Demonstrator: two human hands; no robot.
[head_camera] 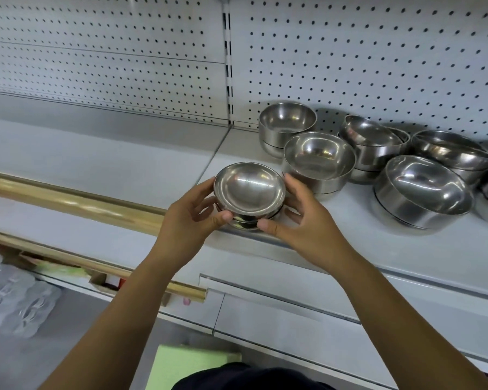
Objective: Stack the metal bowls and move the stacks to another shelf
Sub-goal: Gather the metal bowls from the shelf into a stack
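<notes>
SHELF RESTOCK: My left hand point(189, 220) and right hand point(307, 220) cup a short stack of shallow metal bowls point(250, 190) at the front edge of the white shelf point(350, 249), near its left corner. My fingers curl round the stack's sides and both thumbs press its near wall. The load sits squarely between my palms, neither hand nearer than the other.

The stack is round, with no long axis to speak of. Its centre line stands upright and the top bowl's mouth faces up at me. Whether its base rests on the shelf or hangs just off it, my fingers hide.

The neighbouring shelf point(96, 153) lies to the left, across the seam between the two bays, so I judge a move there would lead with my left hand. To the right and behind, toward the back edge, the deeper bowls point(319, 156) stand in low piles, some tilted, several touching.

All are polished steel, smooth, thin-rimmed and bright with glare, and likely slick in a loose grip. The back panel is white pegboard point(364, 57). A brass-coloured rail point(68, 201) runs along the front edge of the left bay.
</notes>
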